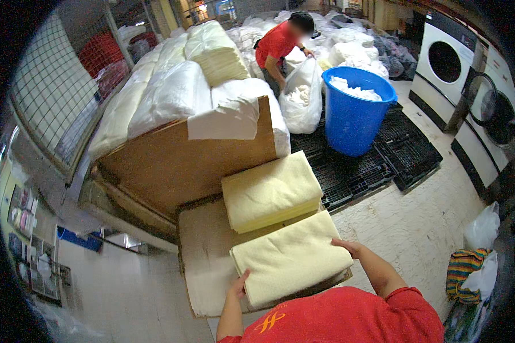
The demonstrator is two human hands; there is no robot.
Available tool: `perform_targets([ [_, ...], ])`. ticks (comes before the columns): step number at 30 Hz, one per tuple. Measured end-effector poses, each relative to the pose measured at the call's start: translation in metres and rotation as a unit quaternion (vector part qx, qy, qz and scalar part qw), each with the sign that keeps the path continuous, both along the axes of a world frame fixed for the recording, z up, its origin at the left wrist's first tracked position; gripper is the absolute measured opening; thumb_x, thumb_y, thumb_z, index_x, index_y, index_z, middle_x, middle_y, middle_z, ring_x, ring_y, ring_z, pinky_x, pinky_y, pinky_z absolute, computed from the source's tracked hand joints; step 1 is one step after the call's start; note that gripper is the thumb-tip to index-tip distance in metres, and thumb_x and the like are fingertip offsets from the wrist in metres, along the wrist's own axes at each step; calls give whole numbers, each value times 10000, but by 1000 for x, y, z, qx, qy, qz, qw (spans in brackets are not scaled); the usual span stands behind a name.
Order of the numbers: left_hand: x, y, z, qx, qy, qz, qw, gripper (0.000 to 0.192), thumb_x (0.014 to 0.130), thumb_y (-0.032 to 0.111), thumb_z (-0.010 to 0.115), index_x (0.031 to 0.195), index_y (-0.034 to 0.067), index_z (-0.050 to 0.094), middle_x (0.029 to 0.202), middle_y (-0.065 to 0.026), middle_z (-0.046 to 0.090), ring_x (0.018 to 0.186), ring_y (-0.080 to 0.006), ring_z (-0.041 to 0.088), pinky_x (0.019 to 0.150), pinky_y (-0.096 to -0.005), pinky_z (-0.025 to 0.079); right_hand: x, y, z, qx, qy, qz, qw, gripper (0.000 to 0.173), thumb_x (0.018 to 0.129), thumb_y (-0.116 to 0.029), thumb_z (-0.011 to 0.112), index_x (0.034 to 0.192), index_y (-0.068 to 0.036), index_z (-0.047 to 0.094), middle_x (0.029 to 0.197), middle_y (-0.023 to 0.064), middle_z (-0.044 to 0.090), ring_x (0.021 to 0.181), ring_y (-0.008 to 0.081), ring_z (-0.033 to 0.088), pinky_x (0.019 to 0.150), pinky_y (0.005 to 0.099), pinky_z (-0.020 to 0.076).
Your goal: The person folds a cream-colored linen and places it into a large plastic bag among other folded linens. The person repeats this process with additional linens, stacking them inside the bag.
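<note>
My left hand (239, 285) grips the left side of a folded pale-yellow cloth stack (292, 255), its thumb lying along the edge. At the opposite end, my right hand (346, 248) holds the same stack, with the fingers out of sight beneath it. The stack is in front of my red shirt, over the near part of a low wooden platform (204, 261); whether it rests on the wood cannot be told. Just beyond it lies a second, thicker stack of folded yellow cloth (272, 188) on the platform.
A brown board (189, 163) stands before plastic-wrapped linen bundles (171, 92). Beyond, a person in red (279, 47) handles a clear bag of white cloth (302, 100). A blue bin (354, 120) stands on black plastic pallets (405, 141). Dryers (442, 64) line the right; a striped bag (465, 272) lies nearer.
</note>
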State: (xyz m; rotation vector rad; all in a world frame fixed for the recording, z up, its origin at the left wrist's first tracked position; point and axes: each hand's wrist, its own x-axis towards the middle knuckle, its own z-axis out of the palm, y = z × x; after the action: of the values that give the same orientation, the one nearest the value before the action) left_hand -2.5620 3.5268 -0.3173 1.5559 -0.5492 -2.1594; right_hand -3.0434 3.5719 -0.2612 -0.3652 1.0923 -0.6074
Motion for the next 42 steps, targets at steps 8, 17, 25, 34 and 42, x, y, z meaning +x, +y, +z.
perform_targets([
  [8,-4,-10,-12,17,73,-39,996,886,783,606,647,1395,29,369,1335,-149,513,1204,-263,515,1000,-408,428,4,-6,0,63,33,-1,997,767,809,-593,623,1329,-49,475,1279,134,571,1118,219,589,984,385,443],
  [17,-5,-3,-19,10,64,22,998,853,783,587,652,1374,30,391,1325,-173,510,1153,-317,542,948,-447,465,3,-4,-30,76,-13,-45,996,770,786,-593,648,1312,-51,496,1276,133,575,1104,232,596,988,387,431],
  [25,-10,-7,-1,50,91,31,994,856,797,595,622,1385,27,368,1325,-182,509,1162,-349,535,961,-471,455,-10,-18,-36,72,0,11,997,770,759,-559,697,1309,-59,499,1299,110,563,1117,223,585,993,392,426],
  [34,-71,19,92,18,-2,90,996,865,774,612,619,1377,38,386,1322,-186,508,1141,-371,538,962,-484,448,-20,-16,-27,34,-12,25,999,737,772,-563,675,1295,-71,511,1219,118,604,1060,220,607,931,388,460],
  [42,-165,105,91,-79,16,202,976,714,810,497,621,1346,58,445,1248,-164,572,1096,-361,566,941,-476,459,-111,4,-39,92,-128,88,984,694,777,-523,680,1260,-47,531,1186,128,617,1012,229,619,919,392,469],
])
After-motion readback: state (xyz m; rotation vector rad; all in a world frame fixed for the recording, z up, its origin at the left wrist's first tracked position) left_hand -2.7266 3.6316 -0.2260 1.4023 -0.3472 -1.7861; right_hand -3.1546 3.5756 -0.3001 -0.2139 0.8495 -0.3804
